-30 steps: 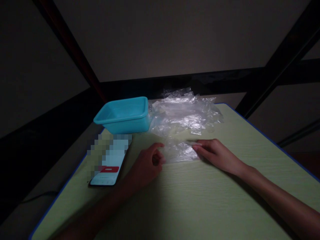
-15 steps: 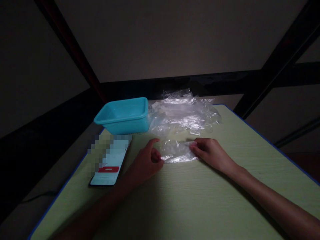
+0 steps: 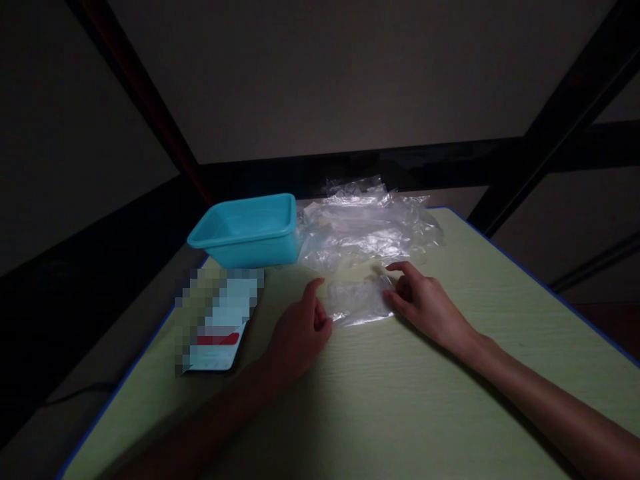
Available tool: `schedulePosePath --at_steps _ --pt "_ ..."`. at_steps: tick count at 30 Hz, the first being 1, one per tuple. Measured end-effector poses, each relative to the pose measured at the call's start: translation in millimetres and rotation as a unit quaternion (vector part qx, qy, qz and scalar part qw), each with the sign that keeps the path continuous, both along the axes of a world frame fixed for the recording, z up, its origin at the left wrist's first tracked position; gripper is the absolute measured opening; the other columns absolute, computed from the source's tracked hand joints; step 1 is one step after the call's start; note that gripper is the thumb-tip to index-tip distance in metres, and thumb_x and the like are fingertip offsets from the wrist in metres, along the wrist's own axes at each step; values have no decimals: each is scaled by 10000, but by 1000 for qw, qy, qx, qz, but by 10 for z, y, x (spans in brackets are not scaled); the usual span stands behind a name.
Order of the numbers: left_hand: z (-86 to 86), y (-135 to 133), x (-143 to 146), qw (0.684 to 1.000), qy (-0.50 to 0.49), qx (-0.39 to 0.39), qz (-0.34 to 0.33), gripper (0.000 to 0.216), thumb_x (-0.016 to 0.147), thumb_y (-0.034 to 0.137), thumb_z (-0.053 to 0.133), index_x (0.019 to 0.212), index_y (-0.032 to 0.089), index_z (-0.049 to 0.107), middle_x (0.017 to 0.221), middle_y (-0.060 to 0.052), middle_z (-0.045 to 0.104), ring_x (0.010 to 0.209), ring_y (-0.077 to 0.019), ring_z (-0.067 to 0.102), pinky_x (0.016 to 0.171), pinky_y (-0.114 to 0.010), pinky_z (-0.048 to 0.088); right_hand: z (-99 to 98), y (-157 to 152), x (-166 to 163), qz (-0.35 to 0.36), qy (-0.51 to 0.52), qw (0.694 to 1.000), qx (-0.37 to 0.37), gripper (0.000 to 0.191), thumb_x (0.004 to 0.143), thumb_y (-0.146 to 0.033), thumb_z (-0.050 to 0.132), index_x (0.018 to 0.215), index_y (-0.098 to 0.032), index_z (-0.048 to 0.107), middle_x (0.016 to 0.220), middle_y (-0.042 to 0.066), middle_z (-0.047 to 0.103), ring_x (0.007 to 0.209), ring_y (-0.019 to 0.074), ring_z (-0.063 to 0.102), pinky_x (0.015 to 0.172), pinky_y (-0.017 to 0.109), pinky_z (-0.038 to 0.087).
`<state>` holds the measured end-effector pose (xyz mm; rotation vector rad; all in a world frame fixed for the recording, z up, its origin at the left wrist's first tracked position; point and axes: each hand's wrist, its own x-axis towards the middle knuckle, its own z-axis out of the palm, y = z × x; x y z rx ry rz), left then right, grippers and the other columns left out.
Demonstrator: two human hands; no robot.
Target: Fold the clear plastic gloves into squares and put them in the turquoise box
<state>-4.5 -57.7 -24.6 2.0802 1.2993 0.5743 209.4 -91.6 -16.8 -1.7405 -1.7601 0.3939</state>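
A small clear plastic bag (image 3: pixel 361 303) lies flat on the table between my two hands. At its left edge is my left hand (image 3: pixel 303 327), with the index finger stretched forward, apart from the thumb, and the other fingers curled. My right hand (image 3: pixel 420 300) is at the bag's right edge; its thumb touches or nearly touches the plastic while the index finger is raised and reaches forward. Beyond the bag, a heap of crumpled clear plastic bags (image 3: pixel 370 227) is spread across the back of the table.
To the left of the heap stands a turquoise plastic basin (image 3: pixel 250 250). A phone (image 3: pixel 220 353) with a lit, partly blurred screen lies left of my left hand. The pale green table (image 3: pixel 380 413) has a blue edge, and a wall rises behind it.
My right hand has loosened its pinch on the bag's edge and its index finger has lifted forward. My left hand has turned slightly. The bag looks flatter and a little farther right.
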Motion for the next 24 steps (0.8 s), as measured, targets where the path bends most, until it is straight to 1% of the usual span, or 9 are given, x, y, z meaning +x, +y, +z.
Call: schedulePosePath --at_steps 3,8,13,15,17,19,20,22,24 --pt "2 -3 -5 1000 -7 -5 -3 571 707 86 511 1245 166 335 617 81 498 542 -100 482 541 -220 369 -17 -13 6 0 -41 999 1 359 783 -248 410 1108 -112 480 638 40 604 552 173 540 522 281 357" --pt "2 5 0 1000 -17 -13 -6 579 712 109 524 1252 165 323 615 82 500 543 -105 487 538 -226 365 -50 -21 26 -30 -128 991 -20 378 801 -227 372 1152 -118 462 654 62 625 552 202 551 506 289 321" --pt "6 14 -3 1000 19 -2 -1 553 763 171 512 1273 155 301 621 75 488 550 -117 489 544 -236 385 -50 -30 0 -36 -190 981 -31 379 809 -189 374 1175 -129 452 729 91 665 598 224 592 507 283 301" --pt "0 5 -3 998 42 47 7 522 787 208 500 1270 147 312 692 39 527 608 -138 520 592 -268 426 -51 -38 -14 -34 -209 977 -26 370 820 -182 364 1176 -132 453 735 99 674 599 225 600 505 283 293" --pt "-8 -22 16 990 50 135 -1 470 794 216 492 1238 141 359 854 -37 573 765 -184 563 701 -334 465 -55 -46 -23 -35 -224 974 -21 361 826 -186 359 1168 -131 461 746 109 679 599 226 605 499 281 286" --pt "-12 -69 59 974 43 217 -46 413 796 213 489 1195 140 413 1038 -109 566 964 -237 546 833 -401 455 -60 -54 -24 -34 -228 973 -15 361 825 -189 360 1166 -129 464 767 118 682 602 226 608 494 278 286" --pt "-13 -97 87 967 41 238 -81 397 800 218 489 1185 141 429 1116 -131 549 1047 -254 519 887 -420 438 -62 -57 -23 -34 -227 973 -12 363 822 -188 361 1165 -128 464 774 120 683 602 225 609 493 277 289" --pt "-13 -150 145 956 45 245 -154 429 811 254 496 1214 127 419 1264 -167 482 1188 -275 439 980 -437 387 -60 -59 -21 -34 -220 975 -7 368 813 -185 366 1164 -128 463 769 115 682 599 222 609 495 276 298" --pt "-18 -186 186 948 63 229 -214 502 823 303 499 1267 100 381 1368 -190 391 1283 -278 342 1039 -438 336 -57 -58 -19 -32 -211 977 -9 378 802 -182 374 1167 -129 459 748 103 677 598 222 607 498 276 304"
